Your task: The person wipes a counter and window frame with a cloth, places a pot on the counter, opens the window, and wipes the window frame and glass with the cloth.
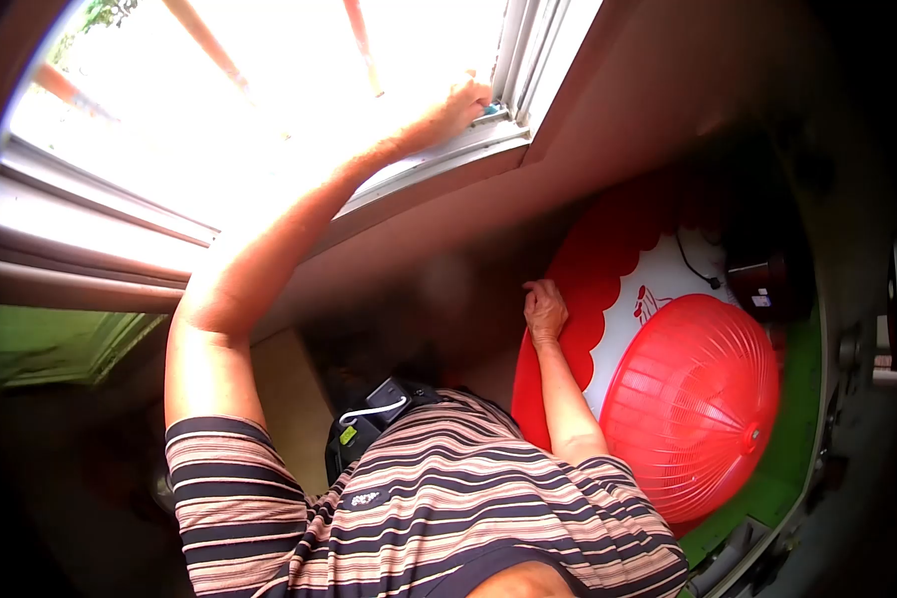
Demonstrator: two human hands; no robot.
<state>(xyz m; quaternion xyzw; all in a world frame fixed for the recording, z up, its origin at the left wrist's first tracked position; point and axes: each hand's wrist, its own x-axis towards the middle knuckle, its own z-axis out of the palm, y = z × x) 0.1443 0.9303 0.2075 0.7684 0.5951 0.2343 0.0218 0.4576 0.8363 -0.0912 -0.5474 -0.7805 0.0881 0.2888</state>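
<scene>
My left hand (460, 102) reaches up to the lower corner of the bright window frame (513, 130). Its fingers are closed, and a bit of a small blue-green thing (490, 110) shows beneath them at the sill track. Glare hides much of that hand's outline. Lower down, my right hand (545, 313) rests by the edge of a round table (568, 289) with a red scalloped border and a white middle. Its fingers lie loosely apart, with nothing visible in them. A red ribbed dome cover (698, 399) sits on the table beside my right forearm.
Bars (204, 40) cross the window outside. A dark box-like thing (767, 284) and a black cable (696, 261) are at the table's far side. A black pouch with a white cable (379, 414) is at my waist. Green panels (60, 339) stand at the left.
</scene>
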